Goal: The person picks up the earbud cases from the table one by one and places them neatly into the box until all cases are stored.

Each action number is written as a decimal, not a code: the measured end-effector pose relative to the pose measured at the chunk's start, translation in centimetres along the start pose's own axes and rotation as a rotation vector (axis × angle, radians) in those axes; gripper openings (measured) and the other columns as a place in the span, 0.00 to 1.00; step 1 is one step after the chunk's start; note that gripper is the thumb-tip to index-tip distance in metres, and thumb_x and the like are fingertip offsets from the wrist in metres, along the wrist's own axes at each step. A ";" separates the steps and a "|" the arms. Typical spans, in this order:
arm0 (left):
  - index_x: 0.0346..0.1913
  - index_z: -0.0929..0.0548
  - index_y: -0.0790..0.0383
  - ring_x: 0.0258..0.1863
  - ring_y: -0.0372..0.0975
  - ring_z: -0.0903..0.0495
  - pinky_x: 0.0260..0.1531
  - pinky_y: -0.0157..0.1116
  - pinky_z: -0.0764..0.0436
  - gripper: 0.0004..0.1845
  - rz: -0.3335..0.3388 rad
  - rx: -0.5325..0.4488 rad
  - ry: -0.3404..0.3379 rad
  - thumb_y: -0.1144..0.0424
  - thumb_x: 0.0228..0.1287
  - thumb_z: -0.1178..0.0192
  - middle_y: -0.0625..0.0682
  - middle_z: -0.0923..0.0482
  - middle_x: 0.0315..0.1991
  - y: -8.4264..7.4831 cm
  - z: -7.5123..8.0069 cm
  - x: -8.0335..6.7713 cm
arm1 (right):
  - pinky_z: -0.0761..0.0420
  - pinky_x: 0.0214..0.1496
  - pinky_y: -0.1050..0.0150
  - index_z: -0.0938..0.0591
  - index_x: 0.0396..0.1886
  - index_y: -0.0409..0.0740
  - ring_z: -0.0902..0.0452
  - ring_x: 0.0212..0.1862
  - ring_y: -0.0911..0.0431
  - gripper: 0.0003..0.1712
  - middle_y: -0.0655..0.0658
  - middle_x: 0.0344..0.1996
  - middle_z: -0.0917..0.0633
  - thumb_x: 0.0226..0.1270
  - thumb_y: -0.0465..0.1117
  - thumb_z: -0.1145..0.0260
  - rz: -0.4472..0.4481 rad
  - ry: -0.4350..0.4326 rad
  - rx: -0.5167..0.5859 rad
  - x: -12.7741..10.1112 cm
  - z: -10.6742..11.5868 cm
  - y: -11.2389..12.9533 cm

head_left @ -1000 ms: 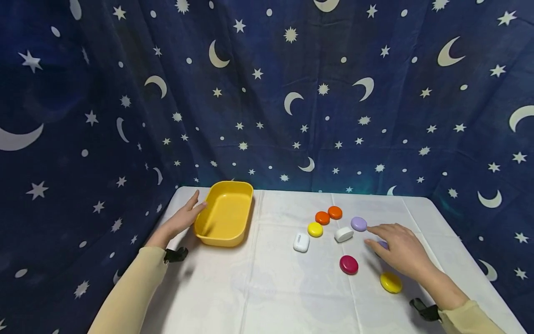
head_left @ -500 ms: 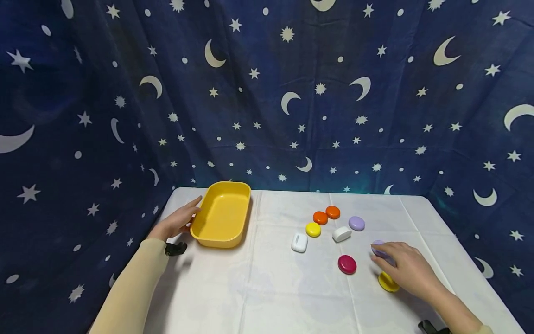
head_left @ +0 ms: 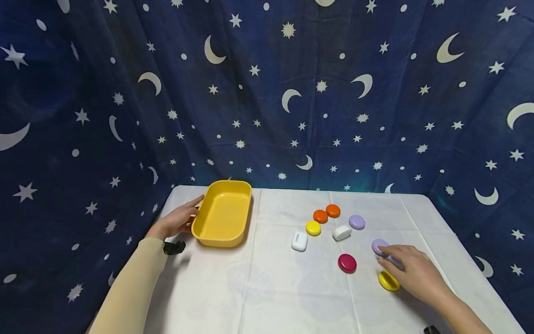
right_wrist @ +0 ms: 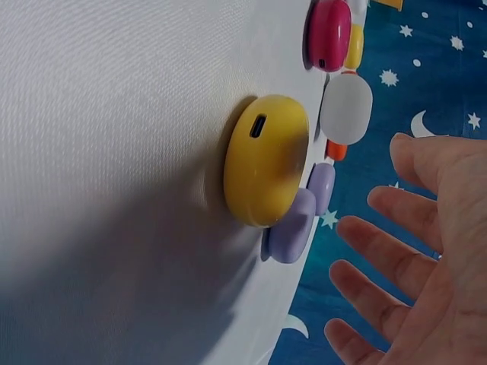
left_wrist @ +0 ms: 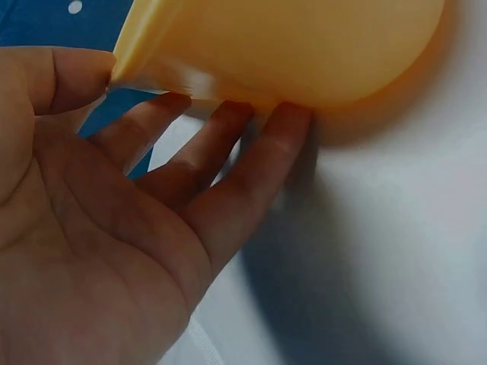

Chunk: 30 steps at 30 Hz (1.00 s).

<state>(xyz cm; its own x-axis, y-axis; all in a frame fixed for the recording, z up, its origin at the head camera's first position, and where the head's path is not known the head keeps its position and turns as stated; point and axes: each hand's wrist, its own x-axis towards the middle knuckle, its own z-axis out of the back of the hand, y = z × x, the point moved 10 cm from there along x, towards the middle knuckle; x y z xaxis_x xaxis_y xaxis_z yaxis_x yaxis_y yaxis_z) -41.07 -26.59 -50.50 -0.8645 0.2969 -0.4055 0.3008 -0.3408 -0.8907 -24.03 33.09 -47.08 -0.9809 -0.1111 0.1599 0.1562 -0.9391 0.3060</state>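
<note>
My left hand (head_left: 177, 220) is at the left side of a yellow plastic tub (head_left: 225, 215). In the left wrist view its thumb meets the rim while nearly straight fingertips touch the wall. On the right, my right hand (head_left: 417, 273) hovers over the table with fingers extended, holding nothing. Close by it are a glossy yellow pebble-shaped case (right_wrist: 266, 160), with a small dark port slot, and a lilac round case (head_left: 379, 247). In the head view the hand overlaps the area beside both; the right wrist view shows a gap between its fingers and the cases.
Further off lie a second lilac case (head_left: 356, 222), a crimson one (head_left: 347, 263), a white one (head_left: 342, 233) on edge, a smaller yellow one (head_left: 313, 228), two orange ones (head_left: 320, 216) and a white rounded-square case (head_left: 299, 241). A star-patterned cloth (head_left: 267, 93) hangs behind the white table.
My right hand has drawn back toward the near right, from the lilac cases to beside the yellow case. My left hand has settled lower against the tub's side, with the tub nearly in place.
</note>
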 end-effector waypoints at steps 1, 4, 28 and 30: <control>0.84 0.58 0.39 0.58 0.53 0.27 0.48 0.43 0.18 0.39 -0.007 -0.006 0.005 0.65 0.78 0.56 0.60 0.49 0.78 0.0 -0.2 0.0 | 0.34 0.60 0.33 0.14 0.57 0.42 0.27 0.59 0.34 0.27 0.35 0.53 0.15 0.68 0.57 0.30 0.001 -0.007 0.004 0.0 0.2 0.0; 0.84 0.56 0.40 0.53 0.50 0.24 0.46 0.43 0.18 0.38 -0.024 -0.032 0.019 0.65 0.78 0.56 0.60 0.44 0.75 0.1 -0.8 -0.2 | 0.35 0.60 0.32 0.15 0.58 0.39 0.28 0.60 0.33 0.29 0.34 0.55 0.16 0.69 0.56 0.31 -0.002 -0.014 0.020 -0.2 0.4 -0.3; 0.84 0.54 0.44 0.59 0.51 0.24 0.51 0.48 0.16 0.38 -0.117 -0.076 0.154 0.64 0.79 0.51 0.67 0.51 0.80 0.9 -10.3 -4.0 | 0.38 0.59 0.30 0.20 0.65 0.39 0.31 0.61 0.31 0.35 0.30 0.56 0.18 0.67 0.58 0.30 -0.015 0.008 0.035 -0.9 -0.3 -1.4; 0.84 0.54 0.44 0.60 0.52 0.24 0.51 0.48 0.16 0.38 -0.118 -0.084 0.150 0.64 0.79 0.51 0.67 0.49 0.79 1.1 -10.9 -4.4 | 0.38 0.60 0.30 0.20 0.65 0.39 0.31 0.61 0.31 0.37 0.30 0.57 0.19 0.66 0.60 0.30 -0.034 0.030 0.033 -1.0 -0.5 -1.6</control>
<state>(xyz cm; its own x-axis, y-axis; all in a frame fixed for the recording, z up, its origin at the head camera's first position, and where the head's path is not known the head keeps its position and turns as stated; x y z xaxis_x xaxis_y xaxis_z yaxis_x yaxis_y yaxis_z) -32.55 -18.57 -51.89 -0.8277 0.4624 -0.3179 0.2390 -0.2220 -0.9453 -23.32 34.48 -48.23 -0.9886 -0.0896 0.1210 0.1262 -0.9314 0.3415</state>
